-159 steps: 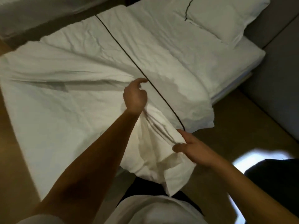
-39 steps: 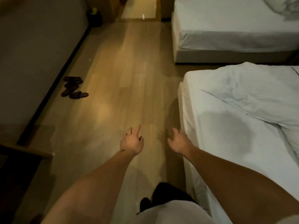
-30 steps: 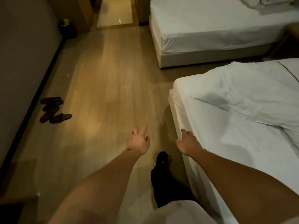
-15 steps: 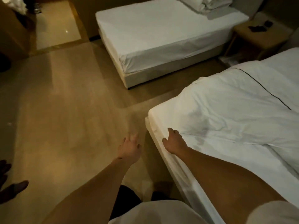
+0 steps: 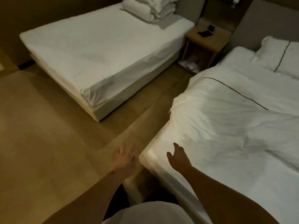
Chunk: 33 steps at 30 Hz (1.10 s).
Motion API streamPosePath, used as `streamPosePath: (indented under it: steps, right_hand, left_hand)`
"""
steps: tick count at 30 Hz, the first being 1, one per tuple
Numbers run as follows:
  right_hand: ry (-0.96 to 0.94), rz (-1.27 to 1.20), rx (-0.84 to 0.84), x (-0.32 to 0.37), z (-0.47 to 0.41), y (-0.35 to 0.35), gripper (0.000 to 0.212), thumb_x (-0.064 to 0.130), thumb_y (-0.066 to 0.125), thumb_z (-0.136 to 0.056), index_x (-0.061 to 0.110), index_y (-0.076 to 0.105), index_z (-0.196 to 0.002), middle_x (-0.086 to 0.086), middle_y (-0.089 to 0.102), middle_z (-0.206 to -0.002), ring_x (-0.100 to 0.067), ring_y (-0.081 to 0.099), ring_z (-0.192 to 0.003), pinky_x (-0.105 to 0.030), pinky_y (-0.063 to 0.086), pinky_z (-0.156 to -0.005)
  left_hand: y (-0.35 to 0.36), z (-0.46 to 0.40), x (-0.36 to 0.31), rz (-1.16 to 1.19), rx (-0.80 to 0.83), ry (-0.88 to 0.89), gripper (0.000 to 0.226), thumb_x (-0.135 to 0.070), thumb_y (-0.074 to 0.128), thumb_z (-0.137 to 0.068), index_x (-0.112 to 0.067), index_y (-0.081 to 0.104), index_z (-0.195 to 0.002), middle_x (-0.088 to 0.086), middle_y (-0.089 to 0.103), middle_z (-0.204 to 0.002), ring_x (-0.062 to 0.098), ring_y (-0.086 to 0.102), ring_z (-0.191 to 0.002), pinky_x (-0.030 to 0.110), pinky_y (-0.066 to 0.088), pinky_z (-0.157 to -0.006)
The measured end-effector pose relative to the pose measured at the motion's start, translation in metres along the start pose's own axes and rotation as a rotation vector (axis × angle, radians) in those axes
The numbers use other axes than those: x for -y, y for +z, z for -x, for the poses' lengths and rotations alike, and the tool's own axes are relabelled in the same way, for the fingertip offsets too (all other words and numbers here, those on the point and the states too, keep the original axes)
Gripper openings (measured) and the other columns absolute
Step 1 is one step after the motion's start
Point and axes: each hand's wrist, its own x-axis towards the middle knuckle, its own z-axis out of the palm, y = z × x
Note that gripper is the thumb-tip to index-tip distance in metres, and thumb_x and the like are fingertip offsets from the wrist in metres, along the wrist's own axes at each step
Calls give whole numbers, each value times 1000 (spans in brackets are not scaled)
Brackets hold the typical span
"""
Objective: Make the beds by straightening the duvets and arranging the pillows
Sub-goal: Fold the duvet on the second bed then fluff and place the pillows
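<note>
Presently we stand at the foot corner of the near bed [image 5: 155, 160], facing up the aisle between the two beds. We judge this position chosen to work the duvet [image 5: 229, 113] from its left edge, where it lies rumpled and bunched at the near left, short of the foot of the mattress. Its dark piping line runs diagonally across the upper part, which suggests it sits askew. A pillow [image 5: 273, 54] rests at the head, far right.

Our left hand [image 5: 125, 159] hangs over the floor just left of the mattress corner, fingers spread and loosely extended, holding nothing; it is somewhat blurred. Our right hand [image 5: 178, 156] hovers over the sheet near the corner, fingers relaxed and slightly parted, gripping nothing. Whether it touches the sheet we cannot tell. Both forearms reach forward and down.

On the far bed [image 5: 97, 50] the bedding [image 5: 153, 8] sits piled at the head, sheet bare. A nightstand [image 5: 208, 41] stands between the beds.
</note>
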Motion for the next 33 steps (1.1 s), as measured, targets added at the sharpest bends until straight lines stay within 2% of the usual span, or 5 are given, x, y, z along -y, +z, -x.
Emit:
streamPosePath:
  steps: [6, 12, 21, 26, 33]
  right_hand:
    - [224, -182, -132, 48, -48, -8, 64, 36, 50, -99, 12, 25, -152, -19, 39, -147, -36, 50, -127, -43, 42, -105]
    - [362, -307, -182, 74, -135, -9, 64, 36, 50, -98, 11, 25, -152, -18, 39, -147, -36, 50, -127, -43, 43, -102]
    - [586, -641, -277, 98, -267, -53, 65, 34, 51, -97, 11, 26, -152, -20, 40, -146, -37, 49, -128, -43, 42, -102]
    - [729, -779, -396, 100, -294, -88, 65, 36, 50, -98, 13, 23, -153, -19, 40, -146, -34, 54, -123, -39, 45, -98]
    - [1161, -1061, -666, 98, -272, -90, 64, 33, 53, -98, 8, 27, -152, -22, 39, -149, -37, 45, -133, -38, 38, -106]
  left_hand:
    - [-70, -107, 1, -63, 84, 136, 61, -35, 42, -102, -30, 18, -158, 15, 18, -162, 32, 41, -136, 46, 40, -110]
    - [-107, -229, -37, -193, 130, 301, 59, -38, 40, -103, -22, 23, -158, 12, 25, -162, 31, 33, -143, 45, 32, -116]
    - [-166, -417, -126, -393, 293, 499, 68, -40, 45, -98, -35, 13, -158, 11, 27, -160, 33, 38, -140, 45, 39, -111]
    - [-157, -496, -188, -458, 381, 682, 60, -48, 35, -102, -43, 10, -157, 8, 21, -163, 28, 34, -143, 42, 31, -118]
    - [-96, -528, -298, -711, 674, 1082, 60, -41, 41, -102, -38, 17, -157, 9, 18, -164, 32, 32, -143, 45, 33, -116]
